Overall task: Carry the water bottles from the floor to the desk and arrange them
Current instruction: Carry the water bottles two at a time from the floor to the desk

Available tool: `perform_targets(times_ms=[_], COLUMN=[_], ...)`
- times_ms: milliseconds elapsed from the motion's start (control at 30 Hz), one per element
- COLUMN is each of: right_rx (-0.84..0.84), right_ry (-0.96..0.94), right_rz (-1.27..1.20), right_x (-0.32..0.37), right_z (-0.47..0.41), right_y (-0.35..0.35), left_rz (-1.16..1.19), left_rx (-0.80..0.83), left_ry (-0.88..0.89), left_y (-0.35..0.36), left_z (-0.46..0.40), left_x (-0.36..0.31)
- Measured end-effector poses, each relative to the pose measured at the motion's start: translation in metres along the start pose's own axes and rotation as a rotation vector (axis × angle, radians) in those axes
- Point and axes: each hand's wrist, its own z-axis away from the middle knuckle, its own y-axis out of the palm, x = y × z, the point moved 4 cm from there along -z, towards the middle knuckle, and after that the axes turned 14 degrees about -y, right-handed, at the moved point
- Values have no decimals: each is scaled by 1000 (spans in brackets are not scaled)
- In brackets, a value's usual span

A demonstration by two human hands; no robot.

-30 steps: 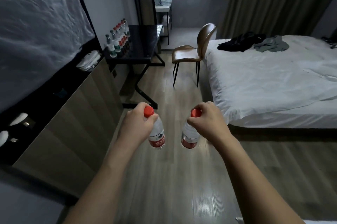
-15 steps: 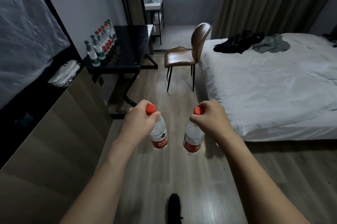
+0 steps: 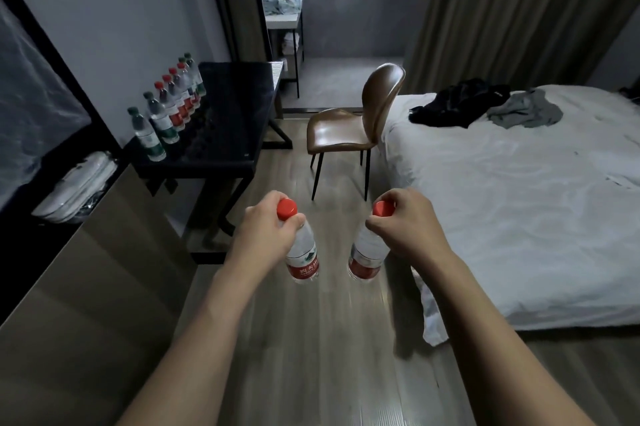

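While each hand grips a red-capped bottle by the neck, the left hand holding the left bottle and the right hand the right bottle, the carry looks midway. Both seem full of clear water. Next, probably: reach the bench at ten o'clock and extend the bottle row.

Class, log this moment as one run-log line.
phase: carrying | left hand: grips bottle | right hand: grips second bottle | desk: row of bottles along wall side | both carried bottles above floor
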Motion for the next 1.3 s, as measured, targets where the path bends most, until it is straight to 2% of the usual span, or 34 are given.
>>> perform_targets(times_ms=[333, 633, 767, 1067, 1300], right_rx=[123, 104, 83, 135, 153], right_ry=[-49, -140, -158, -110, -107], right_rz=[-30, -93, -113, -88, -87], right_x=[-51, -84, -94, -135, -150], right_z=[-146, -321, -373, -490, -614], right_y=[58, 71, 72, 119, 158], left_rz=[-21, -21, -1, 37, 39], left_rx=[-5, -71, -90, -7, -19], left_ry=[-38, -17, -23, -82, -45], left_y=[43, 66, 71, 105, 123], left_z=[-145, -293, -336, -462, -595], left_x=[-24, -92, -108, -120, -135])
